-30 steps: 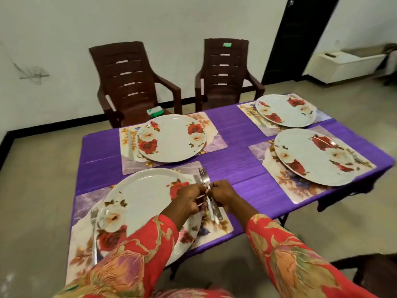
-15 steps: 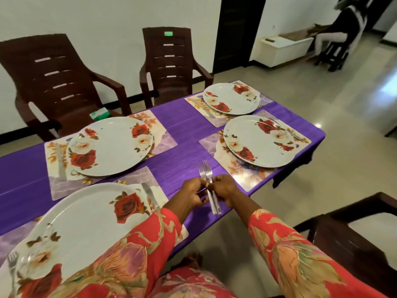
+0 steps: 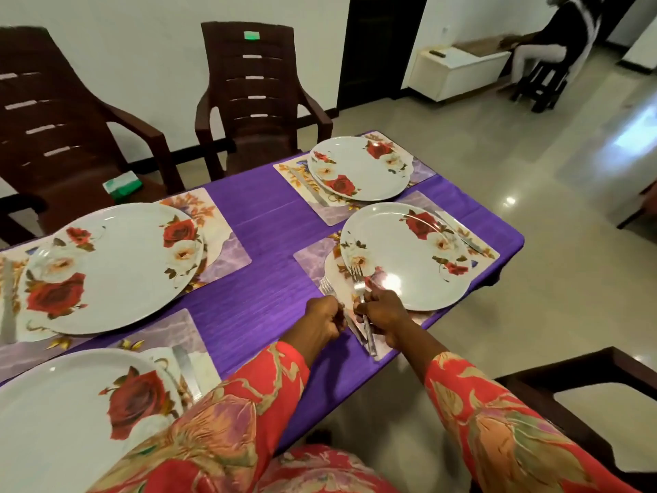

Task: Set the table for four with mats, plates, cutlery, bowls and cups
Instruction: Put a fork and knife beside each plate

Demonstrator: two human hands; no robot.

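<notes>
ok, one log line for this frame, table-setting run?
step: placing forks | left hand: holds one fork | right hand: holds other fork over near-right plate | bowls, cups: none visible

Four plates (image 3: 110, 265), four mats (image 3: 227, 240), two forks (image 3: 357, 279), three knives (image 3: 186, 368), two chairs (image 3: 256, 97)

Two brown plastic chairs (image 3: 256, 97) at twelve o'clock, green-white box (image 3: 122, 186) on the left chair seat, white cabinet (image 3: 458, 71) at two o'clock.

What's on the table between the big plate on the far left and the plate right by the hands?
Between the far-left plate and the near-right plate, the head view shows only mat edges and bare purple tablecloth; no cutlery lies there.
</notes>
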